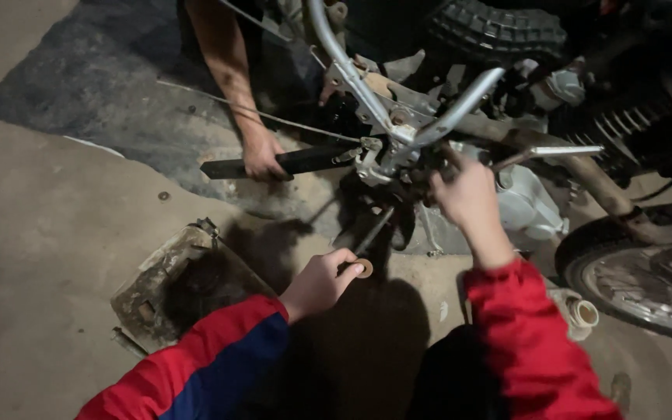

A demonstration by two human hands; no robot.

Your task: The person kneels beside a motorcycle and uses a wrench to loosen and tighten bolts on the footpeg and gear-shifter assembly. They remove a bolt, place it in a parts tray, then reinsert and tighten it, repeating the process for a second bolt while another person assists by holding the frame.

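My left hand (319,281), in a red and blue sleeve, grips the round wooden butt of a thin metal tool (372,232) whose shaft slants up toward the motorcycle frame (398,128). Up at the frame's junction, my right hand (468,190), in a red sleeve, is closed around a dark part; what it grips is hidden by the fingers. Another person's bare hand (260,155) holds a black flat bar (231,168) that runs to the same junction.
A dirty metal cover (166,268) lies on the concrete floor at left. A wheel with spokes (647,280) sits at right, a knobby tyre (499,31) at top. A small white cylinder (581,313) rests near the wheel. A dark stain spreads over the floor (103,85).
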